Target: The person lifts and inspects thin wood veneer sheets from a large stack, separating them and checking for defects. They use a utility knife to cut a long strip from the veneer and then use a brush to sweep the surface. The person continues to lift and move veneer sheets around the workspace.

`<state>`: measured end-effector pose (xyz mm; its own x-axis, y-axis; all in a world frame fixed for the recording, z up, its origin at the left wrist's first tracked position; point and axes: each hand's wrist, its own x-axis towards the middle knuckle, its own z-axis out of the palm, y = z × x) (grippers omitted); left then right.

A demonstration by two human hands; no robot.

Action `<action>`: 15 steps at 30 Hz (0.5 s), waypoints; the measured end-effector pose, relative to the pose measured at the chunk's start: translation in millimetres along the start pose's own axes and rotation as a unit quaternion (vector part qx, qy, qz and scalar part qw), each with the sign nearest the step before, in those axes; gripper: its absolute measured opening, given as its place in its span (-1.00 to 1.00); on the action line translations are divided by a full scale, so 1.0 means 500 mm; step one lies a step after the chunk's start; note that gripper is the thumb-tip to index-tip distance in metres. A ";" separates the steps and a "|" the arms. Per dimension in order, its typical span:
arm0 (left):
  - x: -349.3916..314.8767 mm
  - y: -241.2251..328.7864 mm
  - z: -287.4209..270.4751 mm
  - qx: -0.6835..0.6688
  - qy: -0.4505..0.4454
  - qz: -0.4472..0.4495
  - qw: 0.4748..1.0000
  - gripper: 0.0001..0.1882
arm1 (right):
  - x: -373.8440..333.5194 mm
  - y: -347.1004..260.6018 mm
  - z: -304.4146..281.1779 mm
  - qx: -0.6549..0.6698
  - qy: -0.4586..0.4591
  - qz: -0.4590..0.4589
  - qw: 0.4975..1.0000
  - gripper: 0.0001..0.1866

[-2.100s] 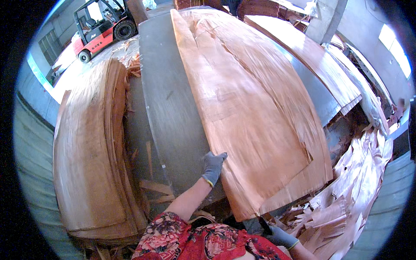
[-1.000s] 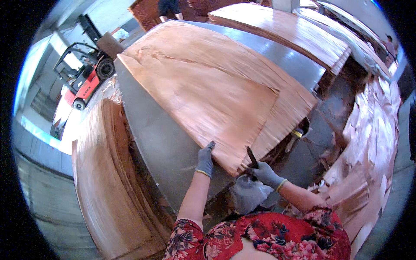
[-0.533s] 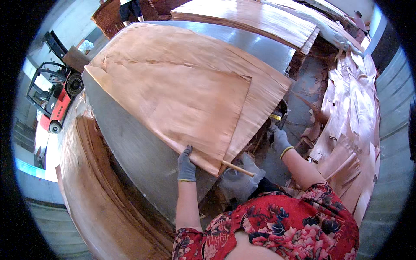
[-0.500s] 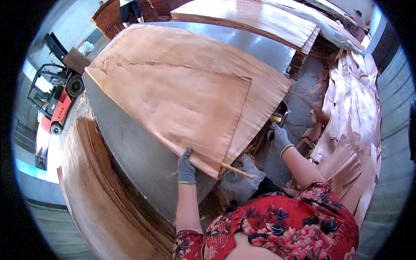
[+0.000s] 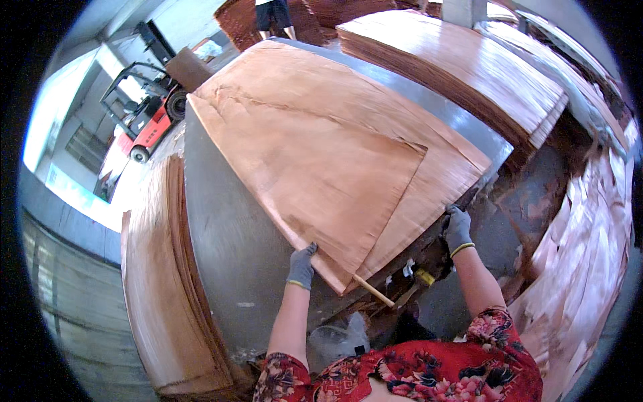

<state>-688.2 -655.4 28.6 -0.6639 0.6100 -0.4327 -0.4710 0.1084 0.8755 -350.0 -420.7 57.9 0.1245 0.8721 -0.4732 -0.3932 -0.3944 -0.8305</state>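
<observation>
A folded-over wood veneer sheet (image 5: 321, 174) lies on the grey metal-topped table, with a second veneer layer (image 5: 429, 208) showing beneath it on the right. My left hand (image 5: 302, 266), in a grey knit glove, grips the near left edge of the upper veneer, fingers curled over it. At the right near edge of the lower layer, my gloved right hand (image 5: 458, 230) is closed by a dark, narrow object (image 5: 467, 197) whose kind I cannot make out. Between the hands, a thin wooden stick (image 5: 375, 292) pokes out from under the veneer's near corner.
Below the table's near edge are a yellow object (image 5: 424, 277) and a clear plastic bag (image 5: 340, 337). Veneer stacks stand at the left (image 5: 155, 268) and far right (image 5: 455, 67). Loose veneer strips (image 5: 576, 268) heap on the right. A red forklift (image 5: 151, 124) and another person (image 5: 274, 17) are beyond.
My view has turned, so the table sits further right. My right hand has moved from beside the yellow object to the veneer's right edge. The left hand still grips the veneer.
</observation>
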 end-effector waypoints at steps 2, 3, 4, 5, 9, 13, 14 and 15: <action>0.009 0.006 0.064 0.068 0.022 -0.001 0.997 -0.61 | 0.059 0.012 -0.005 -0.011 0.078 -0.023 0.997 -0.89; 0.019 0.009 0.066 0.096 0.031 0.011 0.995 -0.62 | 0.089 0.043 -0.018 0.003 0.061 -0.041 0.997 -0.86; 0.025 0.009 0.064 0.125 0.040 0.020 0.991 -0.62 | 0.114 0.071 -0.038 0.015 0.046 -0.060 0.997 -0.81; 0.017 0.010 0.036 0.109 0.056 0.017 0.992 -0.63 | 0.074 0.081 -0.030 0.005 0.035 -0.049 0.998 -0.80; 0.013 0.025 -0.025 0.127 0.084 -0.003 0.988 -0.63 | -0.006 0.117 -0.060 -0.054 0.005 0.006 0.999 -0.93; 0.058 0.046 -0.040 0.189 0.074 0.050 0.978 -0.63 | -0.013 0.088 -0.100 -0.203 -0.062 -0.097 0.972 -0.91; 0.078 0.049 -0.023 0.168 0.079 0.039 0.982 -0.61 | 0.033 0.091 -0.130 -0.249 -0.056 -0.171 0.952 -0.83; 0.083 0.047 -0.049 0.148 0.103 0.027 0.983 -0.59 | 0.026 0.073 -0.122 -0.279 -0.061 -0.215 0.934 -0.81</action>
<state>-741.0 -646.8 26.0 -0.8006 0.4530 -0.3921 -0.2624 0.3232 0.9092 -307.0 -441.3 3.5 0.0441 0.9977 -0.0511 0.2086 -0.0592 -0.9762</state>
